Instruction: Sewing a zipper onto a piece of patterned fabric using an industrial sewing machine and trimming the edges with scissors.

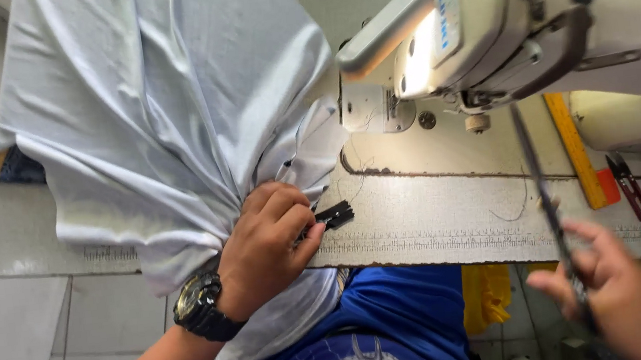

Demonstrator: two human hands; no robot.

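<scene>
My left hand [267,238], with a black wristwatch [200,306] on its wrist, grips a bunched fold of pale grey fabric [159,102] together with a black zipper end [333,216] at the table's front edge. The fabric hangs over the left side of the sewing table [453,213] and down toward my lap. My right hand [615,291] is at the lower right, fingers closed around a long thin dark strip [542,187], blurred, that reaches up toward the sewing machine head [511,13].
The white sewing machine with a lit lamp [419,60] fills the upper right. A yellow ruler [574,147] and red-handled thread snips [634,188] lie on the table at right. Yellow cloth [485,294] hangs below the table. Tiled floor shows at lower left.
</scene>
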